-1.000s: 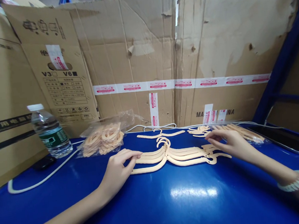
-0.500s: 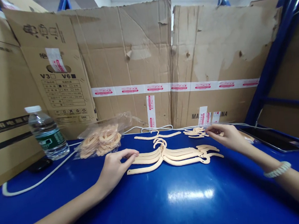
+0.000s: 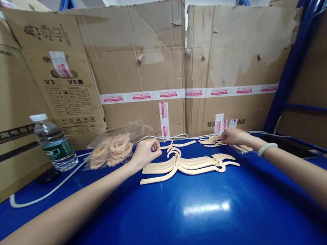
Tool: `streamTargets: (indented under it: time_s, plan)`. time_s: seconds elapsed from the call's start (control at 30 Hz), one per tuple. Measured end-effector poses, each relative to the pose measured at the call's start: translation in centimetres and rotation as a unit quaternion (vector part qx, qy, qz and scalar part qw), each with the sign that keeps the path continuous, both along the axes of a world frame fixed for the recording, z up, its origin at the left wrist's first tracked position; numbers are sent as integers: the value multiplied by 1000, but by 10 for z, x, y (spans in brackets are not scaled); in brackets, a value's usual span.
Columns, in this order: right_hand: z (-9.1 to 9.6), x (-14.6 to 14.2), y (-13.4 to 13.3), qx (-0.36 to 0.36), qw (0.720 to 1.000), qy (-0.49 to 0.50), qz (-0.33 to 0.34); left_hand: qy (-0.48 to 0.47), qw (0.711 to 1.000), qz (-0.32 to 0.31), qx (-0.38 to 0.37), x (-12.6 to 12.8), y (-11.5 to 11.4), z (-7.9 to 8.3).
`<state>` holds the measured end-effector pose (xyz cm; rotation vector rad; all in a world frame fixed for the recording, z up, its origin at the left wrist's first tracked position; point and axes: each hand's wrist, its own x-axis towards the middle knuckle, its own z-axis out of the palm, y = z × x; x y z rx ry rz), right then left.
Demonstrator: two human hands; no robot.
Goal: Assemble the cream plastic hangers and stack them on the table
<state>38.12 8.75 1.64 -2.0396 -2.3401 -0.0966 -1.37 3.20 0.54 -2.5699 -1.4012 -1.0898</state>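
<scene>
My left hand (image 3: pixel 147 154) is closed, its fingers curled at the left end of a single pale hanger (image 3: pixel 179 144) lying at the back; that end is hidden behind the fingers. Just in front lies a row of several pale folding hangers (image 3: pixel 194 169), overlapping, hooks toward the back. My right hand (image 3: pixel 235 136) is pinched closed at the right side of a small heap of loose pale hanger pieces (image 3: pixel 210 141). Its fingertips meet the heap, and whatever they grip cannot be made out. More pale pieces (image 3: pixel 242 148) in clear plastic lie partly under this hand.
A clear bag of pale pieces (image 3: pixel 111 150) lies at the left, beside a water bottle (image 3: pixel 55 143) and a black object (image 3: pixel 48 176). A white cable (image 3: pixel 48 196) curves over the blue table (image 3: pixel 172 221). Cardboard sheets (image 3: pixel 139 75) wall off the back; a dark flat device (image 3: pixel 294 148) lies right.
My left hand has moved right and away from me, from the hanger row to the single hanger behind it, fingers curling. My right hand has moved slightly left onto the loose pieces.
</scene>
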Motion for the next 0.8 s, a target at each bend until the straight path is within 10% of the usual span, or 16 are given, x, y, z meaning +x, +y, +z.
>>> streamTargets:
  time_s: [0.37, 0.8]
  plan:
    - [0, -7, 7, -45, 998, -13, -40, 149, 983, 51, -89, 14, 55, -12]
    - [20, -2, -25, 3, 943, 312, 114, 193, 978, -35, -74, -2, 65, -14]
